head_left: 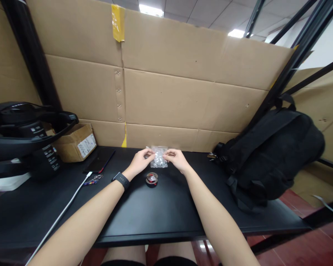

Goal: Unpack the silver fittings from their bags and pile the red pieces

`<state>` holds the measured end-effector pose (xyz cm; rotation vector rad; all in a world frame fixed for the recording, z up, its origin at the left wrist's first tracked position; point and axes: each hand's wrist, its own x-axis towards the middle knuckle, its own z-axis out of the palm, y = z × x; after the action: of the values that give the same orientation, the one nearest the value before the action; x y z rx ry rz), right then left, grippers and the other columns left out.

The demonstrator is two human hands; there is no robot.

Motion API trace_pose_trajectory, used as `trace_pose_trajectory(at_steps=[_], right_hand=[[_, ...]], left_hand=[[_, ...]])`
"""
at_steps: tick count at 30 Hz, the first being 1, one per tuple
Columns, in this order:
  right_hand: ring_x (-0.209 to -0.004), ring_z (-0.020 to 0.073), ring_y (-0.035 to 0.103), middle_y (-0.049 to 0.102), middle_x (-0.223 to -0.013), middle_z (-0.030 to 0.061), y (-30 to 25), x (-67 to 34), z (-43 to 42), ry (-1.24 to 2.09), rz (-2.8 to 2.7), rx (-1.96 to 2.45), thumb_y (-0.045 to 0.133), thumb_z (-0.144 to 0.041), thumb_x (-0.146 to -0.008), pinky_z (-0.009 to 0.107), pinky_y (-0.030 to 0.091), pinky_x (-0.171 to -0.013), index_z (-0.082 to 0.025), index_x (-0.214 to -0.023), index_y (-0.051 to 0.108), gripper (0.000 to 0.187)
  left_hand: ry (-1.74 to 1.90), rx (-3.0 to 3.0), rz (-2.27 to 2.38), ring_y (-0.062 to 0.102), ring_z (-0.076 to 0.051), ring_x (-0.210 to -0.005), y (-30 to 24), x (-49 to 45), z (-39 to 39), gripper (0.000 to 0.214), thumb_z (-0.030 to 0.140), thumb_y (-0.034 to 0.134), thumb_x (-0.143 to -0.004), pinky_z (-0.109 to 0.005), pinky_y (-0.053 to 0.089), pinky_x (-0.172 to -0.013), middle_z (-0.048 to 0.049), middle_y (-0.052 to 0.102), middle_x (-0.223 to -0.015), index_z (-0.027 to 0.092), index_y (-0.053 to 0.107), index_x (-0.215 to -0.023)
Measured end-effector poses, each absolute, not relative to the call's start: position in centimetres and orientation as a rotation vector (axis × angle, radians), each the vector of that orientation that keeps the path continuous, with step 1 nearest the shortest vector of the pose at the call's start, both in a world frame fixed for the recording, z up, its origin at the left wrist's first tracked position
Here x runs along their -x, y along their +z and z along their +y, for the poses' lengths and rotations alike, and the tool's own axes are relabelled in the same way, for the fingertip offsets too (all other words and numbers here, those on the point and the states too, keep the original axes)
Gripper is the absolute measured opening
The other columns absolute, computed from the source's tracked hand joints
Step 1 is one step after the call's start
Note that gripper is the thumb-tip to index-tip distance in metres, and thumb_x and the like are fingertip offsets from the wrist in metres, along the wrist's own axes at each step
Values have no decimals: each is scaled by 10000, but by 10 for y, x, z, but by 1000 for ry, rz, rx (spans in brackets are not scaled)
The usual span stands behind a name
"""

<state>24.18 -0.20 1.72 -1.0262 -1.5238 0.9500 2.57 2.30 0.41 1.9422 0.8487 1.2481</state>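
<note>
A small clear plastic bag with tiny pale pieces inside is held just above the black table, near its back edge. My left hand, with a black watch on the wrist, pinches the bag's left side. My right hand pinches its right side. Both hands have their fingers closed on the bag. A small round spool with red inside lies on the table just in front of the bag, between my wrists.
A cardboard wall closes the back. At left are a black headset-like device, a small cardboard box, a dark phone, a white cable and a keyring. A black backpack fills the right side.
</note>
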Motion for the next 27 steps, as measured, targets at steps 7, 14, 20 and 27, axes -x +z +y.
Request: trace_pose_trajectory(at_steps=[7, 14, 20, 27], right_hand=[[-705, 171, 677, 718, -858, 40, 16, -231, -4, 1003, -1438, 956, 831, -386, -657, 296, 528, -665, -184, -912, 669, 363], [-880, 224, 704, 742, -1000, 91, 18, -228, -7, 942, -1572, 920, 781, -345, -696, 351, 552, -821, -171, -828, 754, 220], [-710, 142, 697, 635, -1296, 103, 16, -235, -4, 1022, -1528, 923, 774, -268, -700, 314, 569, -729, -249, -1323, 604, 645], [-635, 137, 637, 691, -825, 2, 14, -234, -2, 1076, -1427, 960, 797, -343, -687, 298, 556, -655, -228, -1303, 515, 686]], left_hand=[[1470, -1773, 950, 687, -148, -728, 5, -21, 24, 299, 384, 673, -826, -243, 500, -677, -9, 707, -823, 213, 533, -1027], [1288, -1962, 799, 683, -211, -968, 8, -20, 30, 189, 263, 592, -839, -309, 520, -841, -85, 736, -1059, 180, 740, -921], [1145, -1812, 699, 701, -195, -878, 14, -19, 26, 503, 229, 622, -813, -318, 560, -799, -120, 718, -1175, 161, 632, -1311], [1101, -1851, 688, 689, -171, -878, 13, -18, 24, 590, 233, 623, -828, -294, 559, -800, -119, 676, -1249, 168, 531, -1407]])
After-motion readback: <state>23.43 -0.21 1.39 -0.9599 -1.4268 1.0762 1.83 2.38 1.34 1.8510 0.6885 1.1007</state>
